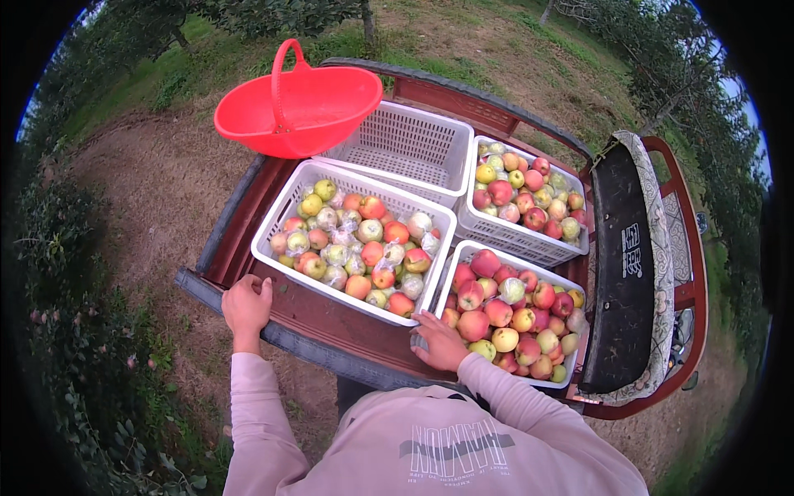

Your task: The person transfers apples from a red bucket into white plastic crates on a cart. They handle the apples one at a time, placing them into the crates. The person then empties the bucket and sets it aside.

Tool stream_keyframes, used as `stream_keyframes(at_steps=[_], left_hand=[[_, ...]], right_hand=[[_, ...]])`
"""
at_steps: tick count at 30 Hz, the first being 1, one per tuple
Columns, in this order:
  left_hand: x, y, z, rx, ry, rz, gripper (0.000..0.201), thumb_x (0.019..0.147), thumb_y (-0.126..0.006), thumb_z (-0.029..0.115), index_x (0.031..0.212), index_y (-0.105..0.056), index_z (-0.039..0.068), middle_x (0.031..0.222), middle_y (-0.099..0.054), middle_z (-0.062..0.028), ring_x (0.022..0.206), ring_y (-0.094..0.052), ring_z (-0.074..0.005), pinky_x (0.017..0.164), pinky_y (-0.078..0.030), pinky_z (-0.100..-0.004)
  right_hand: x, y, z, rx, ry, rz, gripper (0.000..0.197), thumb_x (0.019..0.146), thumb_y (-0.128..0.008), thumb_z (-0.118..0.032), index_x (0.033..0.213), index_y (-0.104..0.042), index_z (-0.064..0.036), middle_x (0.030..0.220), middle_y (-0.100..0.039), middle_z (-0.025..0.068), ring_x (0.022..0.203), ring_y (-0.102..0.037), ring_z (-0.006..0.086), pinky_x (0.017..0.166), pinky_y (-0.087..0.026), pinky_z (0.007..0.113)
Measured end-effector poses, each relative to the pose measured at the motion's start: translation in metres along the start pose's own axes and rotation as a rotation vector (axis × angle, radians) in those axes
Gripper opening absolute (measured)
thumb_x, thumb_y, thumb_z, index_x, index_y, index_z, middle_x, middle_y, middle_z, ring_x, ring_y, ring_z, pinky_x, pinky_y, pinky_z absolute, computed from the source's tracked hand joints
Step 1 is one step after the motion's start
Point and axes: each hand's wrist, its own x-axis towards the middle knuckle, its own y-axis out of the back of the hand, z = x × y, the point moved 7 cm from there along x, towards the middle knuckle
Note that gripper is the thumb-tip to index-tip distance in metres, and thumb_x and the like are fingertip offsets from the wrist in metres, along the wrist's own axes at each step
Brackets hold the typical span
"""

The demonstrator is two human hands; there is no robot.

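Observation:
My left hand (247, 307) is closed over the padded near side rail (310, 354) of a red cart, its fingers bent and partly hidden. My right hand (442, 342) has its fingers stretched out and apart. Its fingertips touch the near right corner of a white crate (331, 296) holding loose and plastic-wrapped apples (358, 287). Right beside this hand is another white crate (451, 277), filled with mostly red apples (498, 312).
A red handled basket (331, 93) rests at the far left, above an empty-looking white crate (418, 175). Another apple-filled crate (529, 236) stands at the back right. The cart's seat back (620, 264) rises on the right. Trees and dirt ground surround the cart.

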Motion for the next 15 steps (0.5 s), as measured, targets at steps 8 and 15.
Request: stream_keyframes(at_steps=[8,15], left_hand=[[0.0024,-0.0017,0.0030,0.029,0.022,-0.051,0.031,0.098,-0.079,0.040,0.096,-0.083,0.010,0.089,-0.083,-0.0121,0.088,-0.079,-0.0375,0.085,-0.060,-0.0513],[0.0029,-0.0038,-0.0009,0.035,0.021,-0.039,0.031,0.098,-0.078,0.040,0.096,-0.083,0.010,0.090,-0.083,-0.0123,0.088,-0.079,-0.0375,0.085,-0.060,-0.0515]], right_hand=[[-0.0001,0.0007,-0.0005,0.024,-0.016,-0.012,0.043,0.097,-0.079,-0.029,0.133,-0.074,-0.0054,0.172,-0.050,0.0170,0.167,-0.036,0.0394,0.134,-0.035,0.053],[0.0000,0.0030,-0.0039,0.028,-0.023,-0.022,0.043,0.097,-0.079,-0.029,0.133,-0.074,-0.0046,0.173,-0.050,0.0164,0.167,-0.036,0.0389,0.135,-0.034,0.052]])
